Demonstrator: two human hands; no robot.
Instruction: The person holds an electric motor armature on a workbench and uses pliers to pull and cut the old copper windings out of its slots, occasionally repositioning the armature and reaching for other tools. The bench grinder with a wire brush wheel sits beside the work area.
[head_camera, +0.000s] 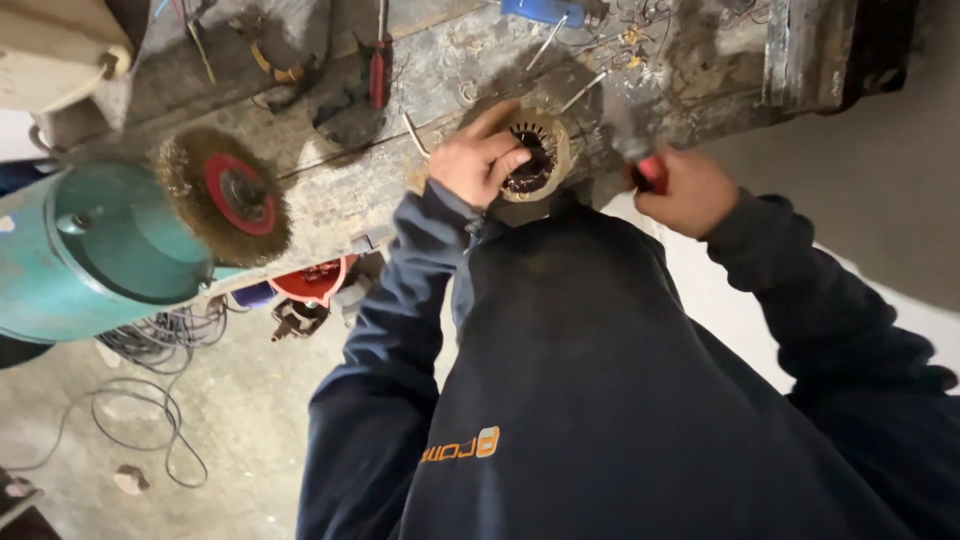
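Note:
My left hand (478, 155) grips the rim of a round motor stator (538, 155) with dark copper windings, which rests on the worn wooden workbench (420, 80) close to my chest. My right hand (685, 190) is closed around the red handle of a tool (652, 172); its blurred metal shaft points up toward the stator's right side. Dark sleeves cover both arms.
A teal bench grinder (100, 250) with a wire brush wheel (230, 195) stands at the left. A red-handled screwdriver (380, 65), a blue-handled tool (545, 12) and loose wires lie on the bench. Cables (150, 400) trail over the concrete floor.

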